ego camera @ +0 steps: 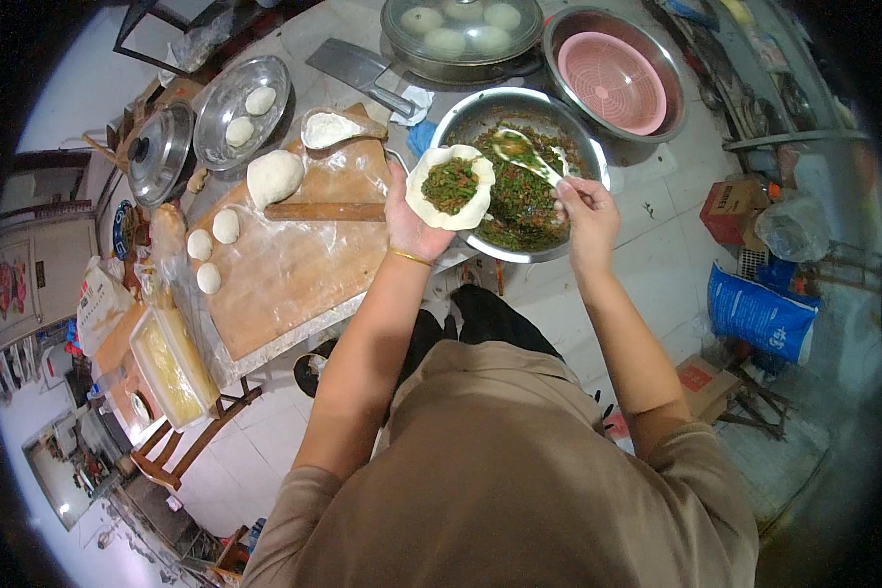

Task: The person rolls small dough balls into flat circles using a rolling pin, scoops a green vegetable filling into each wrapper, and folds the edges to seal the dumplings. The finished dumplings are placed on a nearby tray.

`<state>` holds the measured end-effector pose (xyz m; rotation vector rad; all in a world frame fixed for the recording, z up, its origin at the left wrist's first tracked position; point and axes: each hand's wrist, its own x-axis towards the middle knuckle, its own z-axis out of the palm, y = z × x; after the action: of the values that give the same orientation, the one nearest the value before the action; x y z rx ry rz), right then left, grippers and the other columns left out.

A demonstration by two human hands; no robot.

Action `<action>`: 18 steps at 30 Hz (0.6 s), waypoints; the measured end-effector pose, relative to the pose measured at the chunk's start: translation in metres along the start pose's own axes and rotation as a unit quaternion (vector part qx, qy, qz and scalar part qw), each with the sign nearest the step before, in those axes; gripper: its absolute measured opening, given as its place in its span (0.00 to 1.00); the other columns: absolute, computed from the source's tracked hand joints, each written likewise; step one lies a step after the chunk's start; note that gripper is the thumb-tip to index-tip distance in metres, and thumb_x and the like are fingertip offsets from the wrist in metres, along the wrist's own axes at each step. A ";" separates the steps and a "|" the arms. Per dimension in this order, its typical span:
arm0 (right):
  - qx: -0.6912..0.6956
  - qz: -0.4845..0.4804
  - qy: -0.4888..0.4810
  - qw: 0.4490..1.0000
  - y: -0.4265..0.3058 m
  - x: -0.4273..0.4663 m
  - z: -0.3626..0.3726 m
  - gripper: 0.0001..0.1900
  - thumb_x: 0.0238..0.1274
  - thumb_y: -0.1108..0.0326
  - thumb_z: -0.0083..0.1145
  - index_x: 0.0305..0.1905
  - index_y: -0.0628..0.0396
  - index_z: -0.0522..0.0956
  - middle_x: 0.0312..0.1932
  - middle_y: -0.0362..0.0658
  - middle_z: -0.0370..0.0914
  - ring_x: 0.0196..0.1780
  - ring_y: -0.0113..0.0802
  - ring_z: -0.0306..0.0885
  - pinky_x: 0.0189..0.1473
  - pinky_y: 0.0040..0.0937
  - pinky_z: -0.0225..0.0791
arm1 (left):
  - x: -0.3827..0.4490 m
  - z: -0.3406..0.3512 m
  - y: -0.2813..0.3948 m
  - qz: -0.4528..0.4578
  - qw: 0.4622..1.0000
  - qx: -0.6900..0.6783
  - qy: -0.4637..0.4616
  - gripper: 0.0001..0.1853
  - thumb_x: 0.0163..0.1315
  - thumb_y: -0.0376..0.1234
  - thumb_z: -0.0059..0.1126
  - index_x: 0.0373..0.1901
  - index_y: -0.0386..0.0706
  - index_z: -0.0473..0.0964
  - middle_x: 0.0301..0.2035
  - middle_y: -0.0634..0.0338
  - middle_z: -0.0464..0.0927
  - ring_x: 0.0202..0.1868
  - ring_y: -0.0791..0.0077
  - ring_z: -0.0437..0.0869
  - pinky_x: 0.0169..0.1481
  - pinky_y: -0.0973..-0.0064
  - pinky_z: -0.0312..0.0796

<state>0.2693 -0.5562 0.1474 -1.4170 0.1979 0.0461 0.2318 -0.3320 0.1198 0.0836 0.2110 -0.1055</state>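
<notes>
My left hand (416,228) holds a round dough wrapper (414,192) with a mound of chopped green filling (450,185) on its middle. In my right hand (589,220) is a white spoon (525,154), its bowl over the filling in a steel mixing bowl (597,158). The wrapper is beside the bowl's left rim. Left of my left hand, a wooden rolling pin (323,212) lies on a floured wooden board (294,287). A large dough lump (275,178) and several small dough balls (226,226) rest about the board's left part.
A cleaver (349,65), a scoop of flour (331,130) and a lidded pan of buns (461,37) are beyond the board. A steel basin with a pink strainer (611,84) stands at the back right. A steel dish (242,114) holds two dough balls.
</notes>
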 end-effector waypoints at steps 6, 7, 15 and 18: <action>-0.206 0.018 0.051 0.977 0.073 0.013 -0.047 0.06 0.61 0.74 0.62 0.38 0.66 0.79 0.23 0.40 0.79 0.25 0.24 0.77 0.27 0.25 0.71 | -0.013 0.008 0.004 -0.014 0.998 -0.034 -0.051 0.42 0.70 0.63 0.37 0.69 0.37 0.63 0.67 0.43 0.65 0.68 0.43 0.67 0.73 0.46 0.58; -0.227 0.030 0.038 0.973 0.080 0.012 -0.048 0.06 0.61 0.73 0.62 0.37 0.66 0.79 0.22 0.41 0.79 0.24 0.26 0.78 0.27 0.27 0.71 | -0.015 0.012 0.004 -0.011 0.999 -0.018 -0.045 0.42 0.70 0.63 0.36 0.69 0.37 0.63 0.67 0.43 0.65 0.68 0.43 0.67 0.73 0.46 0.58; -0.525 -0.261 -0.107 0.803 0.008 -0.040 0.006 0.19 0.56 0.68 0.66 0.53 0.59 0.77 0.58 0.55 0.74 0.55 0.50 0.77 0.52 0.41 0.73 | -0.046 0.041 0.008 -0.002 0.999 -0.033 -0.027 0.42 0.70 0.63 0.36 0.69 0.37 0.63 0.66 0.43 0.66 0.67 0.44 0.68 0.72 0.46 0.61; -0.340 -0.304 -0.173 0.873 -0.022 -0.066 0.043 0.22 0.54 0.73 0.67 0.54 0.60 0.76 0.55 0.53 0.75 0.53 0.53 0.77 0.53 0.40 0.73 | -0.053 0.045 0.010 0.010 1.000 0.002 0.000 0.42 0.69 0.63 0.36 0.69 0.37 0.63 0.65 0.43 0.67 0.66 0.45 0.70 0.71 0.47 0.62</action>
<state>0.2125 -0.5111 0.1858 -2.0866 -0.6299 -0.1673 0.1910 -0.3210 0.1756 0.0899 0.2104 -0.0859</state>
